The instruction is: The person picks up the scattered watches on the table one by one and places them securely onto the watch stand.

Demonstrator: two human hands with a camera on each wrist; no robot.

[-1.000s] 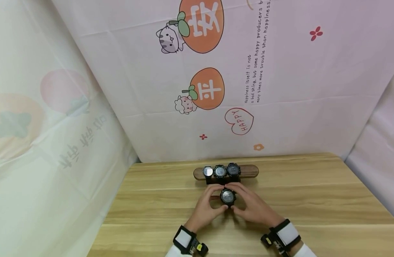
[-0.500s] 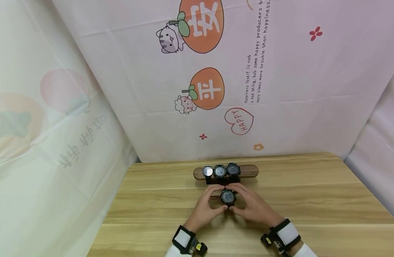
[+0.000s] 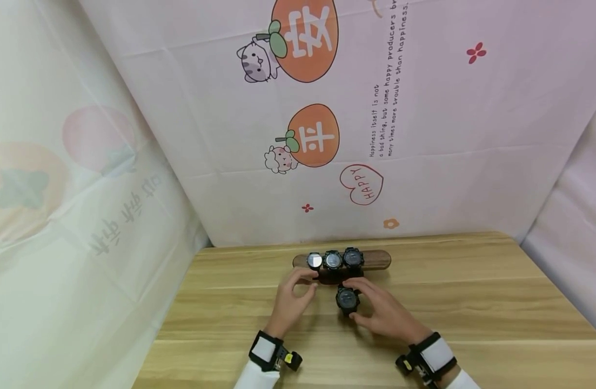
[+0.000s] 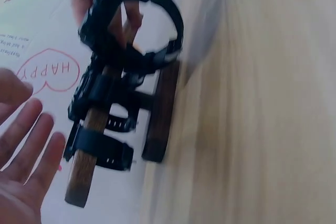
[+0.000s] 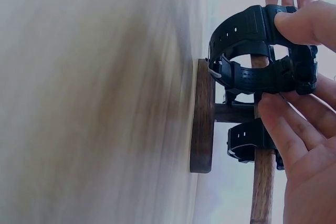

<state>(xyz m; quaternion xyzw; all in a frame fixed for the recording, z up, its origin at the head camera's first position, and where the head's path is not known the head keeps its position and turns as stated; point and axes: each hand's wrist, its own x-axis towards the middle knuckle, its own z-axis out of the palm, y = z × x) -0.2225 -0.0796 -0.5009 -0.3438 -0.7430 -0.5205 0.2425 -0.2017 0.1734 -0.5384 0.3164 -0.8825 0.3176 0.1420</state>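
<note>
A black wristwatch, its strap closed into a loop, is pinched between the thumb and fingers of my right hand. In the right wrist view the thumb presses one side of the watch and the fingers support the other. My left hand is off the watch to the left, fingers loosely bent and holding nothing, close in front of the wooden watch stand. On the stand's bar hang a watch with a bright face, a middle watch and a larger black watch.
The stand's dark base rests on the wood-grain table near its back edge. A printed white cloth hangs right behind, and another cloth borders the left side. The stand's bar reaches past the watches on the right.
My left hand has let go of the watch and moved left toward the stand. The right hand keeps its hold, and the watch has shifted slightly right.
</note>
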